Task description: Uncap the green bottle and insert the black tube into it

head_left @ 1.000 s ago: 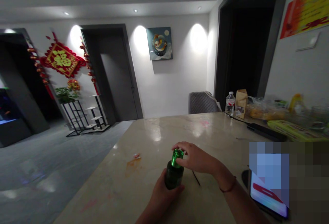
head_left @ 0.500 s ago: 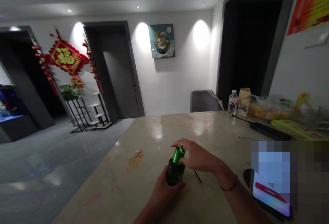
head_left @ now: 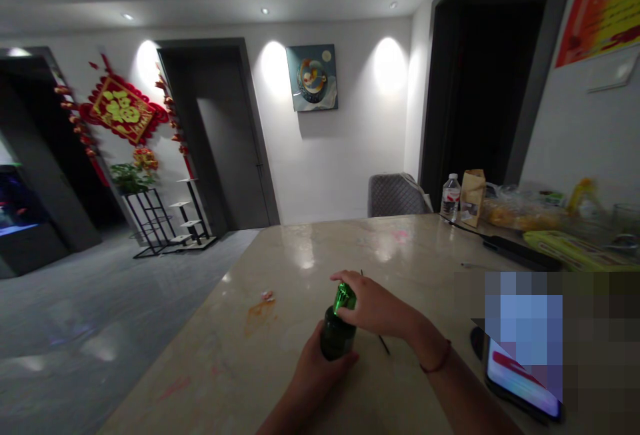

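Note:
A dark bottle (head_left: 339, 334) with a shiny green metallic top (head_left: 345, 298) stands tilted slightly over the table in front of me. My left hand (head_left: 320, 358) wraps round the lower body of the bottle, thumb across its near side. From the right, my right hand (head_left: 373, 303) closes on the green top, its thumb on the near side and its fingers over the upper end. A thin dark stick (head_left: 383, 344) lies on the table beneath and beyond my right hand.
The marble-look table (head_left: 225, 355) bears an orange-brown stain (head_left: 261, 315) and a small scrap (head_left: 268, 296). On the right are a lit phone (head_left: 520, 378), a water bottle (head_left: 451, 198), a paper bag (head_left: 472, 196) and a black power strip (head_left: 520, 253). A grey chair (head_left: 397, 195) stands behind.
My right hand has come slightly left and its thumb now presses against the green top, where before the fingers were more spread around it. My left hand keeps its hold.

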{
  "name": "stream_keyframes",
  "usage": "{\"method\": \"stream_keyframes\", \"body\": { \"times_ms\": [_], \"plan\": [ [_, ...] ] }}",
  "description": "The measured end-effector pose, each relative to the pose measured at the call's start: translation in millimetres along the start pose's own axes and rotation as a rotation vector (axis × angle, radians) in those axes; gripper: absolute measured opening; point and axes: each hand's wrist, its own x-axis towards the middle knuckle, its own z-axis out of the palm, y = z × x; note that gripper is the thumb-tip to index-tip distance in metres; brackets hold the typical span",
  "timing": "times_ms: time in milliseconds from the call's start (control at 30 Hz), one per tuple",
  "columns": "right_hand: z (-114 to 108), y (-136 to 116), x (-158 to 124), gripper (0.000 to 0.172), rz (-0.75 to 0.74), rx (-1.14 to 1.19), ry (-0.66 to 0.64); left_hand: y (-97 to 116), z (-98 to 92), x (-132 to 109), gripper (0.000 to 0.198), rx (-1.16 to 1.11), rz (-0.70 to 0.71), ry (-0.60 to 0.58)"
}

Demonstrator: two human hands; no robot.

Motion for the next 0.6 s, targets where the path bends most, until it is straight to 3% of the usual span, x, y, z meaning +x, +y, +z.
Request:
{"method": "stream_keyframes", "body": {
  "times_ms": [200,333,600],
  "plan": [
    [-4.1,2.6,0.2,0.051,-0.034,0.069,-0.002,3.8,-0.8,-0.6,0.058,0.023,-0.001,0.002],
    [-3.8,2.7,2.7,0.051,0.071,0.039,0.044,5.1,-1.2,-0.1,0.058,0.020,0.002,-0.019],
    [-8.8,1.2,1.0,0.036,0.085,-0.037,0.017,5.1,-1.0,-0.1,0.062,0.026,-0.039,-0.002]
  ]
}}
